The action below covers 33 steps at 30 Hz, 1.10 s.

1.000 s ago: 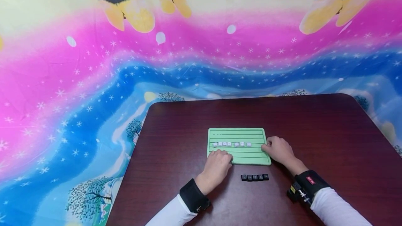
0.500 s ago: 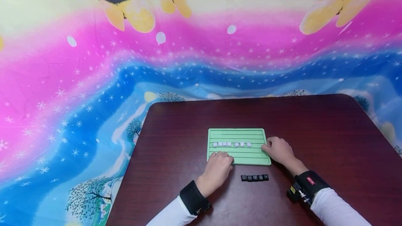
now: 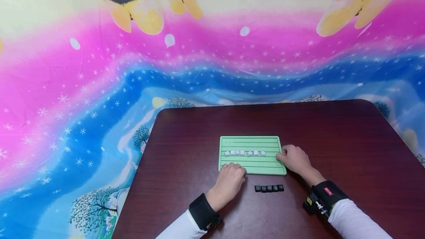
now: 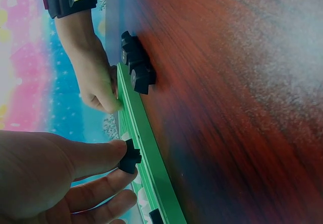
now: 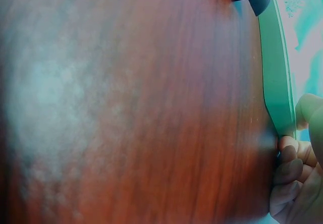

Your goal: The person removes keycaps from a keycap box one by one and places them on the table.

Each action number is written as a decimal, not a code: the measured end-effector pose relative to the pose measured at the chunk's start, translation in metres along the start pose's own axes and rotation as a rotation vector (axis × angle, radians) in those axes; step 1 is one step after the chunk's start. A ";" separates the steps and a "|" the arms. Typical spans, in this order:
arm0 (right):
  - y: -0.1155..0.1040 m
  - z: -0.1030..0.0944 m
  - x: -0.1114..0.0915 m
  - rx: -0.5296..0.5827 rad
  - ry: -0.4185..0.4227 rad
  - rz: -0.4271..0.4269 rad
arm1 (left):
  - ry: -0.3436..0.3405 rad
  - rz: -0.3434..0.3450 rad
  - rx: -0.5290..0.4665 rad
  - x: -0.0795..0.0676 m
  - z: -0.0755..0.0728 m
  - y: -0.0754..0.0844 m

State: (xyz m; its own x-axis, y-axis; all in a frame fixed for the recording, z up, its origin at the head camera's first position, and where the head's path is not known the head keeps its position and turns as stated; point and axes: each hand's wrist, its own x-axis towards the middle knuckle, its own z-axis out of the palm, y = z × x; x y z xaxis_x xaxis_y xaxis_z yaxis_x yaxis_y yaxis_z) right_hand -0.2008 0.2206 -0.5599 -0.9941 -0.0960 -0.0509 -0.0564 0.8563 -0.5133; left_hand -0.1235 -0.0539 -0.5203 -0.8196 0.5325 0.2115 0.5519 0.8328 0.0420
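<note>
Thumb and index finger of my left hand (image 3: 229,182) pinch a small black keycap (image 4: 129,158) over the near left part of a green grooved board (image 3: 262,167). From the head view that keycap is hidden under the hand. The right hand (image 3: 294,158) grips the board's right edge, thumb on top and fingers curled below. White keycaps (image 3: 237,153) stand in a row across the middle of the board, with gaps toward the right. Beyond the left fingers, another black piece (image 4: 155,216) shows at the board's near edge in the left wrist view.
A short row of black keycaps (image 3: 269,188) lies on the dark wooden table (image 3: 186,139), just in front of the board. Behind the table hangs a colourful printed cloth (image 3: 199,58). Both wrists wear black bands with cameras.
The left hand has drawn back slightly toward the person, uncovering a little more of the board. My right hand keeps its hold on the edge, and the keycap rows look unchanged.
</note>
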 end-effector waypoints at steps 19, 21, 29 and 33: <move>0.002 0.003 0.000 -0.003 -0.004 0.016 | 0.011 0.008 -0.025 -0.005 0.001 0.002; 0.002 0.004 0.001 -0.007 -0.001 0.015 | 0.012 0.008 -0.028 -0.005 0.001 0.002; 0.002 0.004 0.000 -0.007 0.010 0.005 | -0.025 0.006 -0.023 -0.008 -0.001 0.004; 0.003 0.004 0.001 -0.005 0.010 0.006 | -0.032 0.013 -0.014 -0.009 0.002 0.005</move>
State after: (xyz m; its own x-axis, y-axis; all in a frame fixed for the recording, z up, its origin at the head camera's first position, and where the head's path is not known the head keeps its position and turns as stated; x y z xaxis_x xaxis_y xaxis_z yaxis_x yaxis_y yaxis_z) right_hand -0.2014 0.2210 -0.5652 -0.9953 -0.0853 -0.0455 -0.0504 0.8594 -0.5088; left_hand -0.1136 -0.0538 -0.5237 -0.8166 0.5484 0.1804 0.5647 0.8236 0.0527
